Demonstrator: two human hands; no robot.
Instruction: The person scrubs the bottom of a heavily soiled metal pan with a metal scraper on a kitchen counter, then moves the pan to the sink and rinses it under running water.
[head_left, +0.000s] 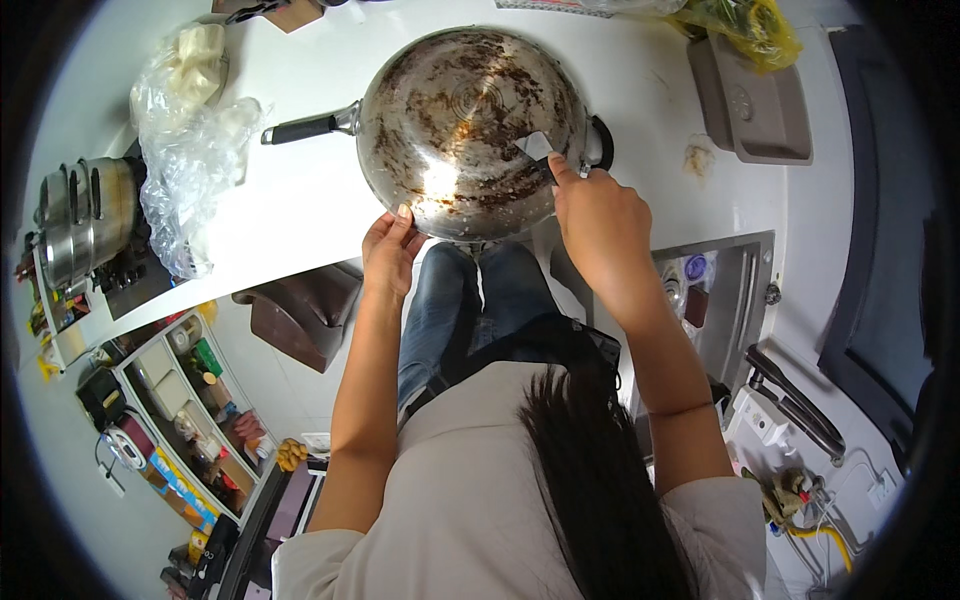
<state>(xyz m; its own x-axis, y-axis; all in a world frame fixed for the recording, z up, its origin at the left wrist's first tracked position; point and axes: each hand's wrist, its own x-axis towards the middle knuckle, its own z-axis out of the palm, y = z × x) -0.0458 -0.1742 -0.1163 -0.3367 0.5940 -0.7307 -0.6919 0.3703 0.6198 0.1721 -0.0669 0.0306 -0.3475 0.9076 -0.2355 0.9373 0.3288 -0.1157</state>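
A large metal wok (450, 112) lies bottom up on the white counter, its outside marked with dark brown burnt stains. Its long black-and-metal handle (311, 129) points left, and a black side handle (601, 142) is on the right. My left hand (391, 244) grips the wok's near rim, thumb on the metal and fingers at the edge. In my right hand (600, 214) is a scraper with a flat pale blade (534, 145), its blade touching the stained base right of the centre. Small pale flecks lie on the wok's near side.
Clear plastic bags (184, 180) lie at the left of the counter, near stacked steamer pots (86, 217). A taupe plastic basin (772, 112) stands at the right, beside a brown stain. The sink (739, 300) is near my right arm. A brown bin (300, 315) is below the counter edge.
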